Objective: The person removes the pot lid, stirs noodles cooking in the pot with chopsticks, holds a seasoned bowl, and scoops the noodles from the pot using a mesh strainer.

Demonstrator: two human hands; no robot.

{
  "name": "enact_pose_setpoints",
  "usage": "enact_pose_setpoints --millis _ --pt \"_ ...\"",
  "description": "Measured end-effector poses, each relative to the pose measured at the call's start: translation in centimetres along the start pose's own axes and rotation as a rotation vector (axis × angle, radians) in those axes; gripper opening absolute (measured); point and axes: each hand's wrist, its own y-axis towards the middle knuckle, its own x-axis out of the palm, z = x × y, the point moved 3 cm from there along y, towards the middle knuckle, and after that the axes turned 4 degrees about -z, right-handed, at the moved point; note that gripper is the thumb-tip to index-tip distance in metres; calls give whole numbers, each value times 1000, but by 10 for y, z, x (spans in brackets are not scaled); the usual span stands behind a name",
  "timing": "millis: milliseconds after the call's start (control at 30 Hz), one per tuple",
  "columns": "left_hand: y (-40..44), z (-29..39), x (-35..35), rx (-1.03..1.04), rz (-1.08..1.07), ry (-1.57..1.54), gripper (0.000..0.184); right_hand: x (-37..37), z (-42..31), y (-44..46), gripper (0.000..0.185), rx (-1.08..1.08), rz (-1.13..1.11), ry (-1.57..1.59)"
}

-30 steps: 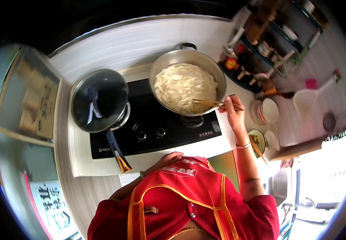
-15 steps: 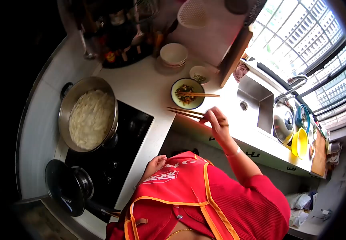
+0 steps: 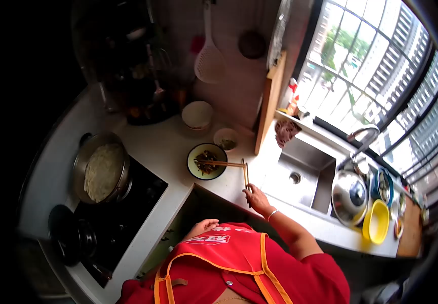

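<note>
My right hand [image 3: 257,198] is closed around a pair of wooden chopsticks [image 3: 245,177], their tips pointing away from me over the counter. Those tips come close to a second pair of chopsticks [image 3: 224,163] lying across the rim of a bowl [image 3: 193,173]. Dark chopped food [image 3: 207,158] sits in that bowl. Against the front of the red apron rests my left hand [image 3: 203,227], with nothing visible in it and its fingers loosely extended. On the stove at left, a large steel pot [image 3: 124,175] holds pale whitish food [image 3: 103,169].
A small bowl [image 3: 225,134] and a white bowl [image 3: 197,114] stand behind. An upright wooden board [image 3: 270,101] borders the sink [image 3: 300,169]. Right of the sink are a domed steel lid [image 3: 345,195] and a yellow basin [image 3: 376,223]. A dark pan [image 3: 62,228] sits front left.
My right hand has moved right toward the sink with its chopsticks, which have swung from sideways to pointing away from me. The camera view has shifted too. My left hand stays by the apron.
</note>
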Motion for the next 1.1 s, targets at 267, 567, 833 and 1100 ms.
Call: enact_pose_setpoints --millis 267,567,833,1100 --pt "23 17 37 114 43 110 36 5 40 14 38 -21 107 -36" --pt "39 159 -10 520 370 414 12 11 71 6 31 -27 45 -27" --pt "98 276 -89 868 538 618 24 24 82 7 30 -13 -9 2" --pt "158 367 -237 954 967 605 57 16 68 17 43 53 -141 -27"
